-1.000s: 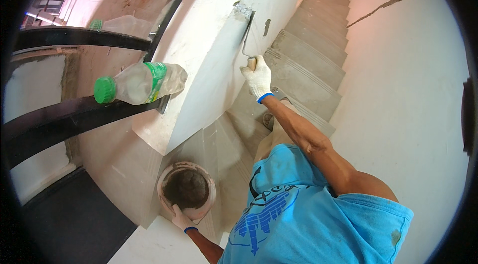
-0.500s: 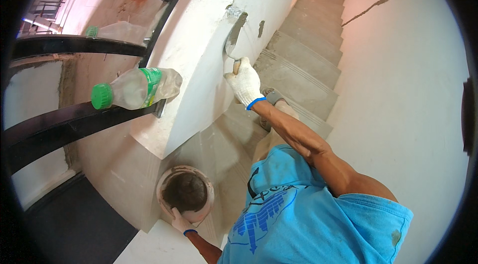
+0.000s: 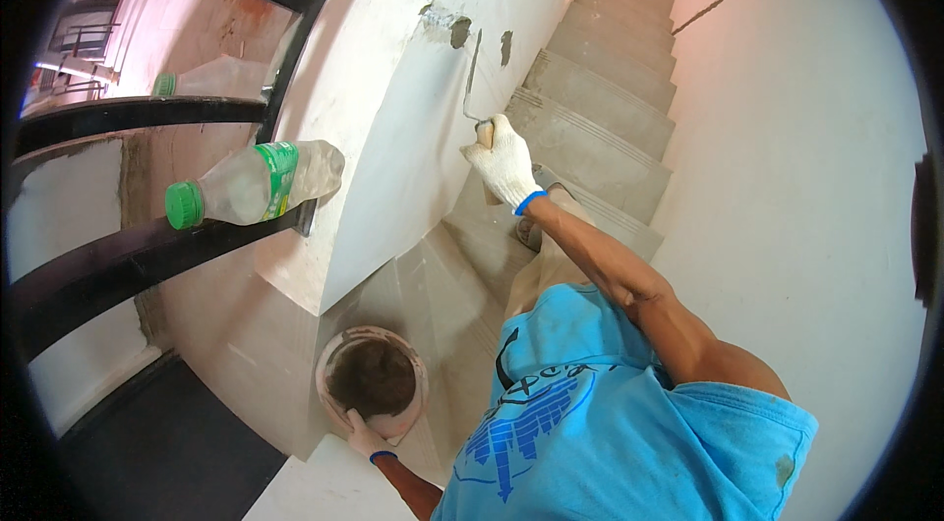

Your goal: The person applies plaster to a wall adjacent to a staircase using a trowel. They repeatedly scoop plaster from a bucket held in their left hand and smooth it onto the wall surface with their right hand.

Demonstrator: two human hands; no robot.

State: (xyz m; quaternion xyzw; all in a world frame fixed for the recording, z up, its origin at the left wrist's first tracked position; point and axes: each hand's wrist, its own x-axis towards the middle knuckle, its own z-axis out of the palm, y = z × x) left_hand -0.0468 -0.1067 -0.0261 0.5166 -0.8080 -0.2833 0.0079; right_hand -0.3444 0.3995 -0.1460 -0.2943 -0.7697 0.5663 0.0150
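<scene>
White knit glove with a blue cuff covers the right hand (image 3: 503, 162), fist wrapped tight around the handle of a trowel (image 3: 470, 88); the blade stands edge-on against the pale plastered stair wall (image 3: 393, 128), just below two grey patches of wet plaster (image 3: 460, 30). Arm stretches up from a blue shirt (image 3: 600, 423). Left hand (image 3: 362, 437), also gloved with a blue cuff, is low in view, fingers clamped over the near rim of a round mortar bucket (image 3: 372, 385) with dark mix inside, sitting at the foot of the wall. Concrete stairs (image 3: 600, 118) climb away on the right of the wall. A clear plastic bottle (image 3: 251, 185) with green cap and green label lies on its side on the black railing (image 3: 138, 256), well apart from both hands.
</scene>
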